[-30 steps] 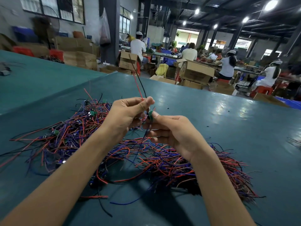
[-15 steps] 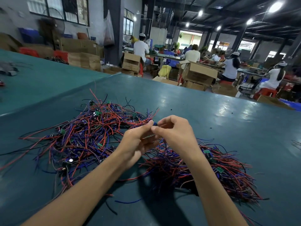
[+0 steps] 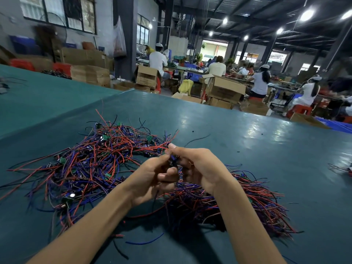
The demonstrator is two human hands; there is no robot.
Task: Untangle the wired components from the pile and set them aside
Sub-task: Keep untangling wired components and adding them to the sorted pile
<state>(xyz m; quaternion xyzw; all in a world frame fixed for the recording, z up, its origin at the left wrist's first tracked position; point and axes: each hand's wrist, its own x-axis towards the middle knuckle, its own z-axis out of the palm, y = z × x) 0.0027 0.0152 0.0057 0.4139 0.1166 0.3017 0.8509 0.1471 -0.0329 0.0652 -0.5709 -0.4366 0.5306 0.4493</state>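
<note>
left hand (image 3: 152, 178) + right hand (image 3: 199, 168) | lower over pile (image 3: 91, 161) | still pinching component (image 3: 173, 162)

Left hand (image 3: 152, 176) and right hand (image 3: 198, 168) meet at centre, fingers curled, both pinching one wire (image 3: 173, 161) between them. Left forearm (image 3: 91, 225) runs off toward 7 o'clock, right forearm (image 3: 245, 221) toward 5 o'clock.

Small dark wired component (image 3: 173, 162), pinched between left hand (image 3: 152, 178) and right hand (image 3: 198, 168): mostly hidden inside grip, shape unclear. Middle of tangled red, blue, black wire pile (image 3: 91, 164) hidden under hands. Forearms (image 3: 85, 225) cut off at 6 o'clock. Small wire cluster (image 3: 342, 169) at 3 o'clock cut by edge. Blurred dark objects (image 3: 2, 86) at 9 o'clock: unidentifiable.
</note>
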